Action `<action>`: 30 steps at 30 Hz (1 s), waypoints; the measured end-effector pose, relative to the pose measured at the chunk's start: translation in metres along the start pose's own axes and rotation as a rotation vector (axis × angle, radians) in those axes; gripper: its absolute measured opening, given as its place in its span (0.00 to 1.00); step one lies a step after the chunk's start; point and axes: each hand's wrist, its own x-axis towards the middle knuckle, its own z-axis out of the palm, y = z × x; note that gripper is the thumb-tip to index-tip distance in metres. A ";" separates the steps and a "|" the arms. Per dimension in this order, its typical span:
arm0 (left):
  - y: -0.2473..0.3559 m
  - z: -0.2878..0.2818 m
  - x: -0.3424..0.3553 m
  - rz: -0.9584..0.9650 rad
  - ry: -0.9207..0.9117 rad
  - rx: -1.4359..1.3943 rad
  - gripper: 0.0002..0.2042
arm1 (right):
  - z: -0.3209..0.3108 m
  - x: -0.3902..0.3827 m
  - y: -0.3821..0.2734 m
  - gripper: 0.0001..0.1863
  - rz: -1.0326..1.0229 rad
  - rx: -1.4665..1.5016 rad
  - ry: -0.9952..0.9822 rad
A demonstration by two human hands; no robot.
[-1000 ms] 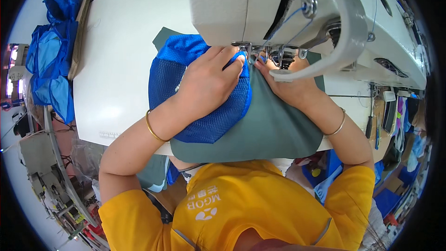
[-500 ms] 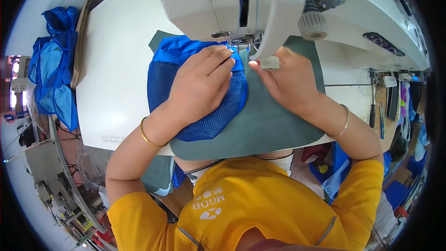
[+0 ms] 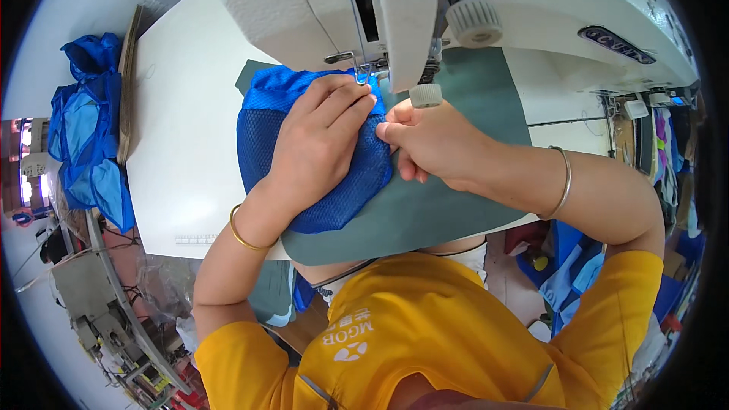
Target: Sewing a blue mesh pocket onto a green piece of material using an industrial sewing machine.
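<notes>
A bright blue mesh fabric piece (image 3: 334,209) with a solid blue band lies under the head of a white sewing machine (image 3: 304,4). My left hand (image 3: 315,140) rests on the piece, its fingers bunched together at the band beside the presser foot; its thumb is hidden. At the piece's right edge, my right hand (image 3: 433,140) pinches the fabric between thumb and forefinger, the other fingers curled below. Beneath both hands spreads a flat dark green sheet (image 3: 463,190), whose material I cannot tell. The needle tip is hard to make out behind my left fingertips.
The white table (image 3: 178,144) curves round on the left, with a ruler strip (image 3: 195,240) near its front edge. Blue fabric pieces (image 3: 83,121) hang beyond its left side. A knob (image 3: 425,96) on the machine sits just above my right hand.
My right hand has come left and nearer, from beside the machine's small knob to the mesh piece's right edge, and has closed on it. My left hand stays on the fabric. The view has shifted.
</notes>
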 end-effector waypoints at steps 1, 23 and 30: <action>0.002 -0.001 0.001 0.001 0.003 -0.002 0.17 | -0.002 0.001 0.000 0.13 0.031 0.037 -0.041; 0.015 0.013 -0.005 -0.110 -0.051 0.089 0.15 | -0.025 -0.005 0.007 0.12 -0.609 -0.883 0.048; 0.018 0.015 -0.006 -0.159 -0.023 0.034 0.17 | -0.040 0.015 0.040 0.11 -1.195 -1.094 0.338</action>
